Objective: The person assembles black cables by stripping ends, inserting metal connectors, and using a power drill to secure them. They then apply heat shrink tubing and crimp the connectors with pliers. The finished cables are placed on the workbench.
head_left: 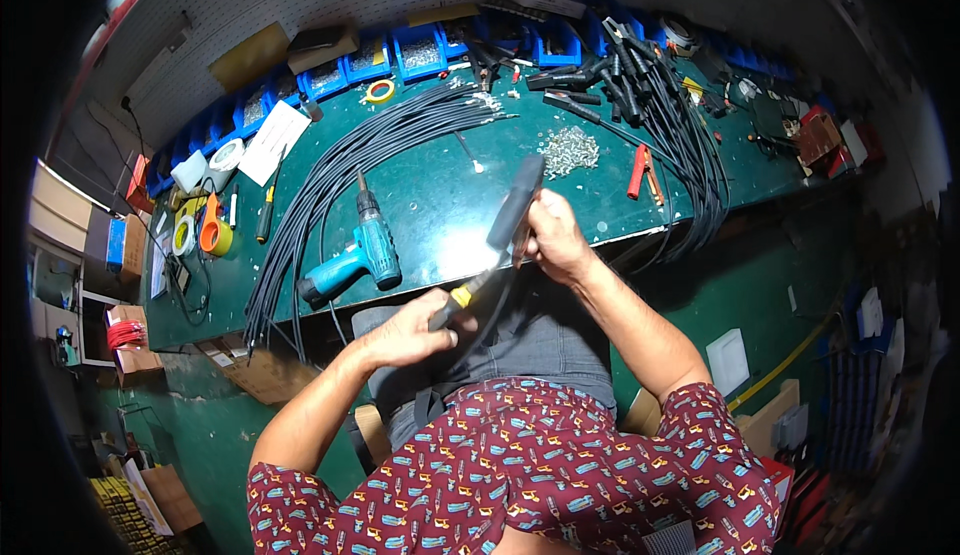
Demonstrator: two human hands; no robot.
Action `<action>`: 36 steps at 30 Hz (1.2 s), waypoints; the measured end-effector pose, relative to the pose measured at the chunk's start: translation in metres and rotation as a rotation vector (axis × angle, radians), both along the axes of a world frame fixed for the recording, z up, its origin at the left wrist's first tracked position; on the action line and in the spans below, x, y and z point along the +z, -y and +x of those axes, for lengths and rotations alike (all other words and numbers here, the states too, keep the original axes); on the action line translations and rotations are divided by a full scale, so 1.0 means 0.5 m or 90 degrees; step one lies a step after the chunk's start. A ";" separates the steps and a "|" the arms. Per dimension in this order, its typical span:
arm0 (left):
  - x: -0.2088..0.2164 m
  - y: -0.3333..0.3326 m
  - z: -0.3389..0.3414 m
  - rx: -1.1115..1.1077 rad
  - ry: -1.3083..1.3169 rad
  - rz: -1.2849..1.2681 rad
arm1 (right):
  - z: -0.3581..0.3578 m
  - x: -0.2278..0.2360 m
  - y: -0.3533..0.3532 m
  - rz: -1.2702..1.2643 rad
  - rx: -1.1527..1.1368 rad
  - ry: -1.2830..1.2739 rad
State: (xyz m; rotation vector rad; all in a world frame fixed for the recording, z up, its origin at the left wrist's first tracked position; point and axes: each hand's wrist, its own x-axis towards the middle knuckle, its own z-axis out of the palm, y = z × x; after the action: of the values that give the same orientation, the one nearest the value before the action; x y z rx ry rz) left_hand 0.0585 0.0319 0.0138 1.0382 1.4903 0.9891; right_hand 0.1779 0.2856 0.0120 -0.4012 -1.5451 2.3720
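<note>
Seeing the left hand (410, 333) gripping a yellow-and-black handled tool (462, 297) at frame centre; right hand (552, 238) is clamping the grey cable (513, 210) just above it, over the green bench (440, 205) edge. Teal drill (358, 258) is lying left of both.

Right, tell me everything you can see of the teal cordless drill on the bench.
The teal plastic cordless drill lies on its side on the green workbench, near the front edge. Its dark chuck with a thin bit points away from the person; its handle, ending in a dark base, angles toward the lower left. It lies beside the bundle of grey cables. Neither hand touches it; the left hand is nearest.
</note>
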 end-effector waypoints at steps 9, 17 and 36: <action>-0.081 -0.069 -0.079 0.378 -0.540 0.268 | 0.037 -0.004 -0.030 0.001 -0.192 -0.018; -0.119 0.167 0.008 0.027 -0.280 -0.011 | 0.078 0.000 -0.083 -0.087 -0.194 -0.142; 0.032 0.001 0.069 0.237 -0.085 0.174 | 0.095 0.060 0.049 0.147 0.110 0.068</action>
State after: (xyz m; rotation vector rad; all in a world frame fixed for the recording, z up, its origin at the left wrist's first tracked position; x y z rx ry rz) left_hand 0.0932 0.0315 0.0299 1.0544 1.7318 1.4401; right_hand 0.2256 0.2610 0.0421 -0.3598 -1.9498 2.2896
